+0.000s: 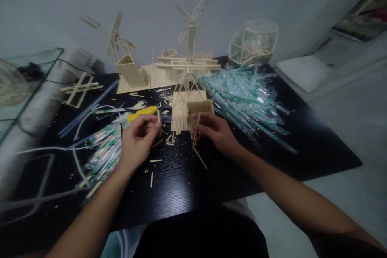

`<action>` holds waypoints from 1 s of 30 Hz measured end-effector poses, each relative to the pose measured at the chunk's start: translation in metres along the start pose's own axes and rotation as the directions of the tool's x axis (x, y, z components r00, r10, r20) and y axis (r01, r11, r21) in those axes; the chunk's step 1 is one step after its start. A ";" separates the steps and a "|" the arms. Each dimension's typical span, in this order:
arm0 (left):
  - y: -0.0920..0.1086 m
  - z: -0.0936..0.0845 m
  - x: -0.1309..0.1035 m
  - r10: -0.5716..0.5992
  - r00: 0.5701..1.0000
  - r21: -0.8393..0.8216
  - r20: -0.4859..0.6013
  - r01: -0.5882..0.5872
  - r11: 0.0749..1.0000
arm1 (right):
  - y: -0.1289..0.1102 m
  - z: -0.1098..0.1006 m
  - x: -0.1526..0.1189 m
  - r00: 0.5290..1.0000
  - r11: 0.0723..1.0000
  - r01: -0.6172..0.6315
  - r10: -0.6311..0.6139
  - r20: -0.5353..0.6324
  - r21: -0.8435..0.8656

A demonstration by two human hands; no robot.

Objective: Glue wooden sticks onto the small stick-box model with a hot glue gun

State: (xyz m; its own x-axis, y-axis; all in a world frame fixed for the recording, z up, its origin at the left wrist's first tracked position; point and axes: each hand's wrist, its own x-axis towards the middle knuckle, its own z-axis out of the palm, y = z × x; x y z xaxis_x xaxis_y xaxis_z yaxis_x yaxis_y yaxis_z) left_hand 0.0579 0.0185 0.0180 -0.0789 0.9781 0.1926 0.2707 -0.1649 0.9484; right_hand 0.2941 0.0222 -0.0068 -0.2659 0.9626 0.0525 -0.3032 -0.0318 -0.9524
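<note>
My left hand point(139, 137) pinches a short wooden stick point(159, 117) between thumb and fingertips, just above the black table. In my right hand point(216, 131) a thin wooden stick point(197, 124) stands nearly upright, gripped by thumb and forefinger. Behind the right fingers is an open box of glued sticks point(201, 107) at the front of a wooden stick base point(181, 109). A windmill model with crossed blades point(191, 32) rises from that base. Beside the left fingertips lies a yellow-handled tool point(142, 113), partly covered by the hand.
Clear plastic wrappers point(248, 92) are heaped at the right, and packs of sticks point(104, 153) lie left. A second windmill model point(130, 72) and a faceted stick frame point(254, 42) stand near the wall. Stick offcuts point(151, 179) litter the black table point(229, 181). A glass panel point(30, 84) edges the left.
</note>
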 end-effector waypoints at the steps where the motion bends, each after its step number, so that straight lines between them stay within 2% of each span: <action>1: 0.000 0.000 0.000 0.001 1.000 0.004 0.001 -0.001 1.000 | 0.001 0.000 0.000 1.000 1.000 0.014 -0.014 -0.019 -0.008; 8: 0.000 -0.001 0.001 -0.016 1.000 0.004 -0.014 0.016 1.000 | 0.007 0.000 0.001 0.995 0.993 0.066 -0.073 -0.061 -0.096; 30: -0.001 -0.003 0.003 0.019 0.999 0.042 -0.050 -0.017 0.999 | 0.004 0.002 0.000 0.996 0.995 0.036 -0.042 -0.073 -0.088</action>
State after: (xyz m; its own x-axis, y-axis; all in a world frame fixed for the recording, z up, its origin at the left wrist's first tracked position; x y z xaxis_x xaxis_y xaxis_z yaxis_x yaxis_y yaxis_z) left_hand 0.0548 0.0215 0.0182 -0.1218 0.9672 0.2228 0.3123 -0.1757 0.9336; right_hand 0.2909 0.0215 -0.0101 -0.1850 0.9802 0.0707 -0.2305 0.0267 -0.9727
